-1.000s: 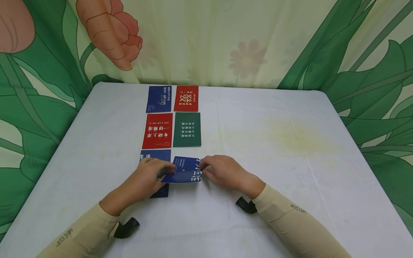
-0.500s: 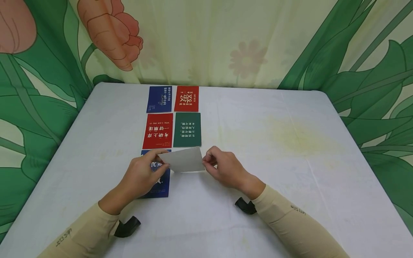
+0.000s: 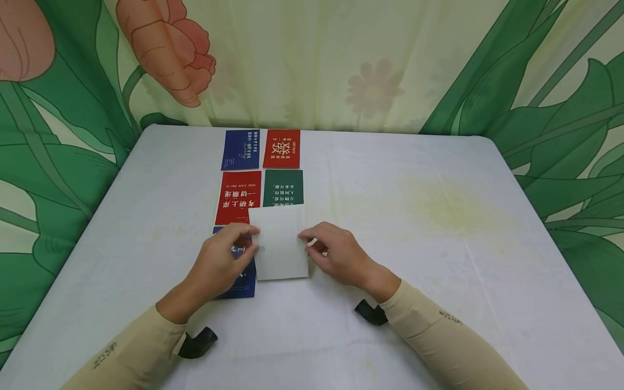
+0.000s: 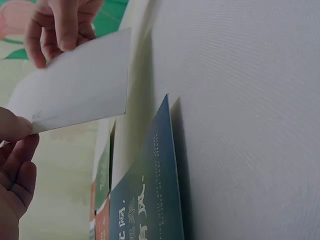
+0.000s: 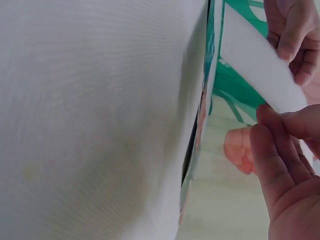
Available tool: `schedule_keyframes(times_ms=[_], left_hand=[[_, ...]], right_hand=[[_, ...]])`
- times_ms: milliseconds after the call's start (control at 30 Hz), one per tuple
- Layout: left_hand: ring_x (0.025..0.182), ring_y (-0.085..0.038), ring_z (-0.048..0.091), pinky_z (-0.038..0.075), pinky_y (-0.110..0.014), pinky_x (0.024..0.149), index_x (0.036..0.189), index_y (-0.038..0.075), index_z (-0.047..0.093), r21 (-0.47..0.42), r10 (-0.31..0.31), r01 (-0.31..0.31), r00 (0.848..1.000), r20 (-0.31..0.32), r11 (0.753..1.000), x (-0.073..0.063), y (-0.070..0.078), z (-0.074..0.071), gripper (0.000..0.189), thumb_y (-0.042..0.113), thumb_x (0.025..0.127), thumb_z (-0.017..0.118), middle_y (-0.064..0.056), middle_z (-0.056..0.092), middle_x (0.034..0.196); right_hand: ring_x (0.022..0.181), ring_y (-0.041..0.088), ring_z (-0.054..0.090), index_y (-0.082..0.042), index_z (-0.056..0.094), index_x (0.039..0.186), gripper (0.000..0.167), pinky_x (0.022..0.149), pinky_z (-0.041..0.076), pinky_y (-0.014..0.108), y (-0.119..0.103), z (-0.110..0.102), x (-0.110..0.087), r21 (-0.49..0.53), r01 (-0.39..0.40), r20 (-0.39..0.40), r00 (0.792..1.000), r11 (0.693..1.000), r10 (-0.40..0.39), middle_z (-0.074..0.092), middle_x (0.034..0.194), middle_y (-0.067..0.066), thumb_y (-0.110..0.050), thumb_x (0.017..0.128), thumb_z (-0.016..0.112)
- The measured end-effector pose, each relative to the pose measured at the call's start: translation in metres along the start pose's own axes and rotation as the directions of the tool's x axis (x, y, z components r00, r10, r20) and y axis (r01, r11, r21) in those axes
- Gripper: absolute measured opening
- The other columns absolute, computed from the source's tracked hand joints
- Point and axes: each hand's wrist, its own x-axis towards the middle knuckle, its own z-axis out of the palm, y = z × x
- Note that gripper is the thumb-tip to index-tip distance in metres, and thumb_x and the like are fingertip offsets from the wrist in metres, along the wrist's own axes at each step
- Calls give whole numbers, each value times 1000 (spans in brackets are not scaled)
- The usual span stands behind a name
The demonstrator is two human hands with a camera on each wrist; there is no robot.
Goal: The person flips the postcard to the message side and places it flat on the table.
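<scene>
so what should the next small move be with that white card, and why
Probably turn the held card over: its whitish side faces up, while the five coloured cards on the table show printed faces. It is raised off the cloth, so there seems room to turn it.

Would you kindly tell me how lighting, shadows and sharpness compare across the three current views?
Head: fairly even light, big lettering clear on the far red card; left wrist: dimmer, dark shadow beside the blue card, faint print on the held white card unreadable; right wrist: dim, soft, scene turned sideways.
</scene>
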Motion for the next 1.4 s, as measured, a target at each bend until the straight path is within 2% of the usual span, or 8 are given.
schedule_keyframes(times_ms=[233, 433, 567, 800, 1000, 1200, 1300, 1400], left_hand=[[90, -24, 63, 59, -42, 79, 127, -1, 65, 32, -42, 40, 995, 93, 999, 0, -1, 5, 53, 1, 78, 85, -17, 54, 123], [91, -24, 63, 58, -41, 81, 130, 0, 64, 45, -62, 56, 987, 149, 997, -1, -3, 10, 59, 0, 75, 86, -18, 54, 126], [91, -24, 62, 58, -41, 82, 130, 1, 64, 45, -84, 78, 983, 161, 996, 0, -4, 13, 58, 1, 76, 86, -18, 53, 127], [94, -26, 61, 58, -43, 83, 131, 0, 62, 66, -91, 81, 982, 166, 995, 2, -6, 16, 59, 1, 76, 86, -19, 55, 128], [89, -21, 60, 58, -39, 82, 138, -1, 54, 56, -98, 89, 977, 191, 994, 2, -9, 19, 68, 1, 77, 85, -18, 54, 125], [94, -22, 56, 58, -40, 84, 139, -2, 53, 93, -129, 111, 966, 225, 989, 3, -10, 22, 70, 4, 78, 86, -16, 55, 118], [100, -26, 58, 56, -43, 87, 139, -2, 54, 123, -144, 118, 960, 238, 985, 4, -11, 24, 70, 6, 78, 86, -18, 56, 124], [113, -33, 57, 53, -46, 92, 138, -2, 54, 151, -147, 112, 957, 250, 982, 4, -12, 25, 70, 8, 77, 87, -20, 55, 133]], right_hand=[[81, 10, 71, 3, 58, 134, 48, 76, 56, 23, -3, -2, 0, 5, -116, 110, 987, 993, 114, 63, 104, 8, 3, 88, 71], [80, 7, 66, 3, 55, 137, 50, 75, 54, 22, -1, -1, 0, -13, -194, 201, 961, 981, 192, 61, 100, 3, 0, 89, 70], [80, 8, 65, 3, 55, 138, 50, 75, 54, 23, -1, 1, 1, -21, -229, 211, 950, 973, 228, 61, 103, 4, 0, 90, 69], [81, 9, 67, 2, 55, 138, 52, 76, 55, 22, -1, 4, 2, -10, -281, 178, 944, 960, 278, 56, 121, 12, 1, 88, 72], [79, 6, 65, 2, 54, 138, 54, 77, 54, 23, 1, 5, 4, -13, -301, 188, 936, 954, 298, 54, 120, 12, 2, 87, 72], [79, 5, 62, 1, 52, 141, 58, 80, 52, 26, 3, 8, 8, -76, -339, 247, 905, 938, 348, 53, 121, 12, -3, 88, 74], [79, 7, 59, 0, 51, 142, 59, 81, 50, 28, 2, 9, 10, -113, -354, 273, 887, 928, 372, 53, 121, 11, -5, 88, 75], [79, 8, 58, 0, 51, 143, 59, 79, 50, 28, 2, 10, 11, -142, -366, 289, 873, 920, 393, 53, 121, 11, -6, 89, 75]])
